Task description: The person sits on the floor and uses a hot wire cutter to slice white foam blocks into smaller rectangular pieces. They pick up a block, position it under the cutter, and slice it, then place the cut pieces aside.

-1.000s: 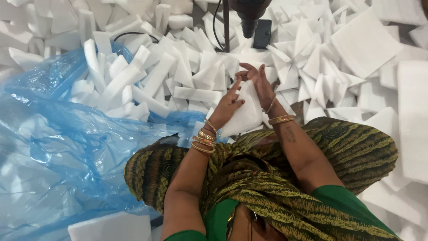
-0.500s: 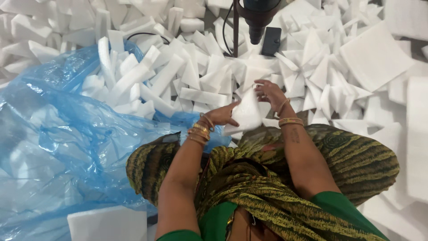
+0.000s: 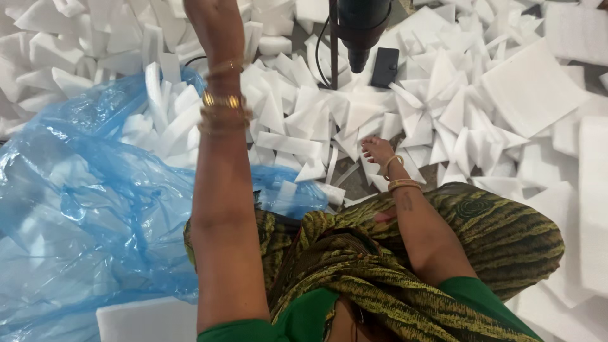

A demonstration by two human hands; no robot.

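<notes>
Head view: blue plastic bag (image 3: 82,209) beside white foam pieces (image 3: 297,126)

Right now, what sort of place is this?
Probably a foam-cutting workshop floor: white foam offcuts heaped all around, a big blue plastic bag holding more pieces, and a dark cutting tool on a stand.

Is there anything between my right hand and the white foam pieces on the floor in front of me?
Nothing visible: the right hand is already down at the white foam pieces, no object between them.
</notes>
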